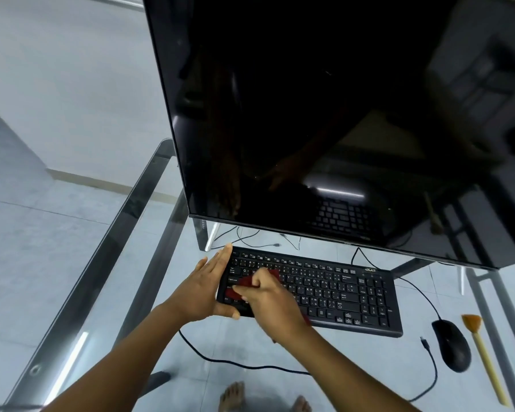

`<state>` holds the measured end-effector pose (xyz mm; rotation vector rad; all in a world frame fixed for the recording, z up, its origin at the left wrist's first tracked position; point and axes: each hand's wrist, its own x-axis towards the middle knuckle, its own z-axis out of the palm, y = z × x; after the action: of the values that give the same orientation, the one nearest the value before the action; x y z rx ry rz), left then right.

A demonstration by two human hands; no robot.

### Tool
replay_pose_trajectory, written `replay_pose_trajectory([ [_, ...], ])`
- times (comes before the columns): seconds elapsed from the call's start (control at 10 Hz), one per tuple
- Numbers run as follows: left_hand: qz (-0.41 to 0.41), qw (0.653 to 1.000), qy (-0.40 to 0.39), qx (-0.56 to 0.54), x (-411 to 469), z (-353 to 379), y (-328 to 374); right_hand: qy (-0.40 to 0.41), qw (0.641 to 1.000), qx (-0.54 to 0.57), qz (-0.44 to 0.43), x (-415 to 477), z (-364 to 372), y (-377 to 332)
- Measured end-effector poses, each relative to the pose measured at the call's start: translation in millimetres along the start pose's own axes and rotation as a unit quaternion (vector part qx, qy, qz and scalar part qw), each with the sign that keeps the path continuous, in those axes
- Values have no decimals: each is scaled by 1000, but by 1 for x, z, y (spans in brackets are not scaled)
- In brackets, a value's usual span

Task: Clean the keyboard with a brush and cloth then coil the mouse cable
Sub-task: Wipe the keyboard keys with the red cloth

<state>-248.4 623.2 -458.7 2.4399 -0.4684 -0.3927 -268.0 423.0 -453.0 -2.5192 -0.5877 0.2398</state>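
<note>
Two hands met at the left end of the black Acer keyboard (339,292), which lay on the glass tabletop (354,352) just before the monitor (324,114). The left hand (204,288) braced that end with straight fingers, while the right hand (268,298) clenched a red cloth (246,282) against the keys. Near the tabletop's right edge lay the wired mouse (451,344), beside the brush (485,358).

Left hand (208,289) lies flat, fingers straight; right hand (269,300) curls, fingers clenched.
</note>
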Motion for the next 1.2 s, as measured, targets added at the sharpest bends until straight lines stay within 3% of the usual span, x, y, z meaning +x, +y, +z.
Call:
replay_pose_trajectory([
  [0.3, -6, 1000, -3, -7, -1, -2, 1, 20, 999, -39, 5, -13, -31, 5],
  [0.4, -5, 1000, -2, -14, -1, -3, 0, 59, 990, -125, 40, -20, -60, 25],
  [0.5, 2, 1000, -4, -7, -1, -3, -1, 143, 974, -124, 127, -19, -69, 36],
  [0.6, 6, 1000, -3, -7, -1, -1, -2, 103, 985, -80, 116, -12, -46, 17],
  [0.7, 10, 1000, 3, 2, 1, 0, -3, -16, 995, -77, -58, -3, -29, -5],
  [0.9, 5, 1000, 5, 17, 1, 2, -4, 97, 978, -125, 136, 30, -62, 28],
  [1.1, 6, 1000, 6, 23, 1, 3, -4, 20, 999, -41, -9, 28, -38, -8],
  [1.2, 2, 999, -3, 48, 0, -1, -5, 63, 985, -144, 70, 16, -63, 36],
])
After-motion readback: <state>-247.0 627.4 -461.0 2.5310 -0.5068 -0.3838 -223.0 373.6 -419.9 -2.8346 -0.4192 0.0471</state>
